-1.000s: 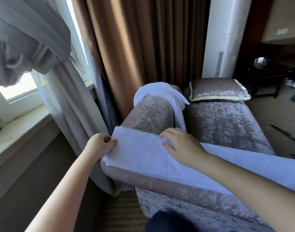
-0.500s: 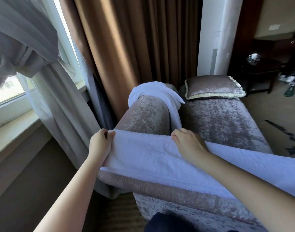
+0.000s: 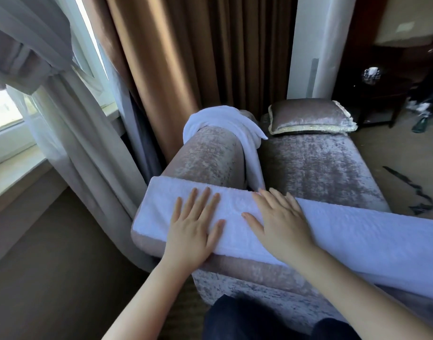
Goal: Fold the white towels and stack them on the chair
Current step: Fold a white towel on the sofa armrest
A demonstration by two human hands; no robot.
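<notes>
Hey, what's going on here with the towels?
A person presses the left hand and right hand flat, fingers straight, on a long white towel lying along the near edge of the chair. A second towel is draped loosely over the armrest farther back. A cushion lies at the seat's far end. Nothing is stacked yet.
</notes>
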